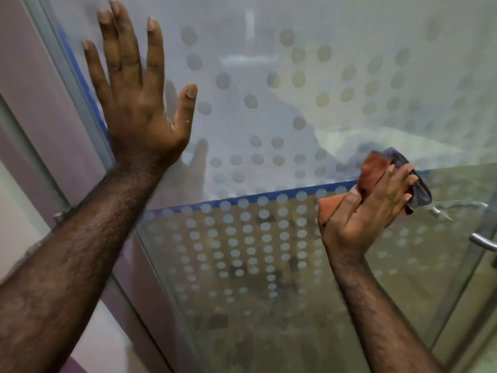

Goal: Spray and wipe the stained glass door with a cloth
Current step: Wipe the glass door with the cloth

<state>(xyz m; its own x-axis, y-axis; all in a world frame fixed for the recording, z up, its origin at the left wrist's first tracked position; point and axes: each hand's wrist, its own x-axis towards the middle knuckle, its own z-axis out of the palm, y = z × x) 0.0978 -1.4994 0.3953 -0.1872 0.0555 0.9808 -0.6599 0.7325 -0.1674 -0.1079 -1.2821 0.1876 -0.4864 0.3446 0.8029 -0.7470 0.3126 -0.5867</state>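
Observation:
The glass door (269, 117) fills the view, frosted above and clearer below, patterned with rows of pale dots and crossed by a blue strip (242, 199). My left hand (134, 84) lies flat on the glass at the upper left, fingers spread, holding nothing. My right hand (368, 211) is at the right, just below the blue strip, bunched around an orange and grey cloth (372, 170) pressed against the glass. No spray bottle is in view.
A grey metal door frame (67, 76) runs down the left side beside a pale wall. A metal door handle (484, 242) sticks out at the right edge. A reflection of the person shows faintly in the frosted glass.

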